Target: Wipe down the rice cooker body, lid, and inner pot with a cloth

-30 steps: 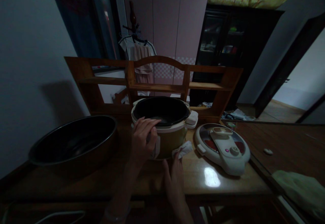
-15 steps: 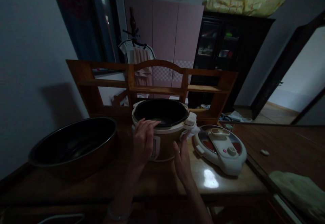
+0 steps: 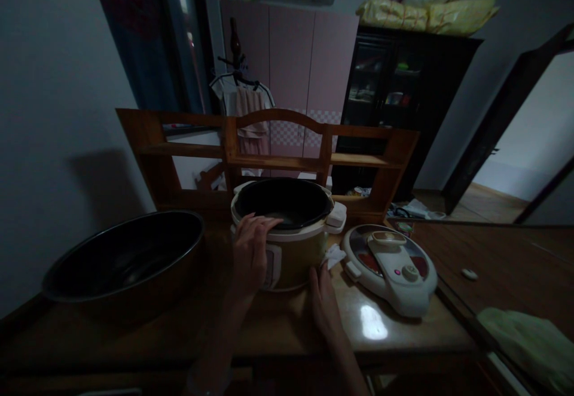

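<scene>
An open cooker (image 3: 296,255) with a dark inner pot stands on the wooden table (image 3: 278,324). My left hand (image 3: 252,251) rests on its front left rim, fingers curled over the edge. Low against the cooker's right side, my right hand (image 3: 323,297) presses a white cloth (image 3: 334,256), with the fingers closed on it.
The cooker's white lid (image 3: 390,267) lies flat on the table to the right. A large dark bowl (image 3: 125,261) sits at the left. A wooden shelf rack (image 3: 269,151) stands behind the cooker. A green cloth (image 3: 529,339) lies at the lower right.
My right hand with the cloth moved up the cooker's right side and has come back down to its lower right. The left hand stayed on the rim.
</scene>
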A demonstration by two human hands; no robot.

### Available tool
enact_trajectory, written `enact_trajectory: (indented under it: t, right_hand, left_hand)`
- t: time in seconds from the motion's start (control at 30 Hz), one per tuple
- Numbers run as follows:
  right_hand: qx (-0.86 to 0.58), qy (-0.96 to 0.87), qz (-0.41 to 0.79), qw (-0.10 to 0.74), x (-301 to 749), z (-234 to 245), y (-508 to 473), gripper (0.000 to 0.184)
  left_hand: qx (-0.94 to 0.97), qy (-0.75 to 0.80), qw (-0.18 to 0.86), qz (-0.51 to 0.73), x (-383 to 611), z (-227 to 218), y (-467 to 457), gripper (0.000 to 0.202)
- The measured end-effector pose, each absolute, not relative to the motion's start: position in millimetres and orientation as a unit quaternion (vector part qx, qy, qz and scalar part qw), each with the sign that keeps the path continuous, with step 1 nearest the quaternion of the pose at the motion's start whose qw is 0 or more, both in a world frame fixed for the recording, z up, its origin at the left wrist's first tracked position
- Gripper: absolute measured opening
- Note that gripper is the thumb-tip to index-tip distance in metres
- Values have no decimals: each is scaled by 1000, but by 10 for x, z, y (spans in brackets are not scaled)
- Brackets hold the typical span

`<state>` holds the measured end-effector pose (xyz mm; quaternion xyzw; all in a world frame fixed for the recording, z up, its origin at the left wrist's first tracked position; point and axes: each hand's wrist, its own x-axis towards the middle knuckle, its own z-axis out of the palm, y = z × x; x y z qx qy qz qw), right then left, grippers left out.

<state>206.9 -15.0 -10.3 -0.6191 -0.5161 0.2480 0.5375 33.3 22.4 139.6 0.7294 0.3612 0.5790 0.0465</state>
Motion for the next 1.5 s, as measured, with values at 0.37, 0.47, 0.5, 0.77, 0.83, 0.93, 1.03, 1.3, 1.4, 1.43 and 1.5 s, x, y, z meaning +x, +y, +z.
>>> enact_trajectory:
  t: [0.37,0.47,0.5,0.77,0.83,0.93,1.03,1.3,1.4,1.43,1.5]
  right_hand:
    - [-616,-510,256,543,2080,-139,-159,74]
    - [-618,-517,251,535,2069,-102,-172,71]
    - [-620,-521,246,533,2064,-89,-175,70]
    - [-625,-534,207,530,2052,-97,-181,69]
    - [-621,-538,206,531,2050,-92,-188,69]
    - [-623,-541,210,525,2050,-82,-196,69]
    - [-631,-542,207,515,2051,-86,-197,69]
    - [-623,-552,174,526,2044,-98,-205,66]
    - [-628,-565,151,514,2035,-96,-201,69]
    - [-629,-568,144,511,2030,-86,-200,70]
    - [-628,-573,133,509,2019,-33,-202,71]
  left_hand:
    - [724,362,29,587,334,1390,287,45]
    - [719,365,25,591,343,1389,300,44]
    - [718,368,25,591,346,1391,304,44]
    - [712,376,20,593,363,1433,309,43]
    - [709,382,18,593,371,1441,310,44]
    - [705,385,14,595,382,1445,315,45]
    - [702,387,10,597,390,1445,322,45]
    - [699,394,5,597,391,1448,323,45]
    - [696,392,-1,602,407,1426,339,45]
    - [693,391,-6,606,416,1416,348,45]
    - [686,388,-21,615,435,1398,367,45]
